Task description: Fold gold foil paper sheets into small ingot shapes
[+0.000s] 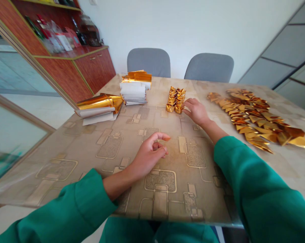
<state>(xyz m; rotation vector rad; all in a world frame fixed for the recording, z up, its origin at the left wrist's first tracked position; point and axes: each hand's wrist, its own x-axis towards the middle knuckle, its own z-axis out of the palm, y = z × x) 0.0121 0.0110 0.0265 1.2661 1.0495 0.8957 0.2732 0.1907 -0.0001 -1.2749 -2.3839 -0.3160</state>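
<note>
Two short rows of folded gold paper ingots (176, 99) stand side by side toward the back middle of the table. My right hand (196, 111) reaches to the near end of the right row, its thumb and index fingertips closed at the edge of the nearest ingot there. The contact itself is small and partly hidden by the fingers. Nearer to me, my left hand (152, 152) hovers above the tablecloth with nothing in it. Its index finger stretches out, apart from the thumb, and the other fingers are curled.
Stacks of gold-and-white paper sheets (134, 92) and more rolled sheets (99, 109) lie at the back left. A broad spread of folded gold foil pieces (256, 118) covers the right side. Two grey chairs (148, 62) stand behind the patterned table (132, 148).
</note>
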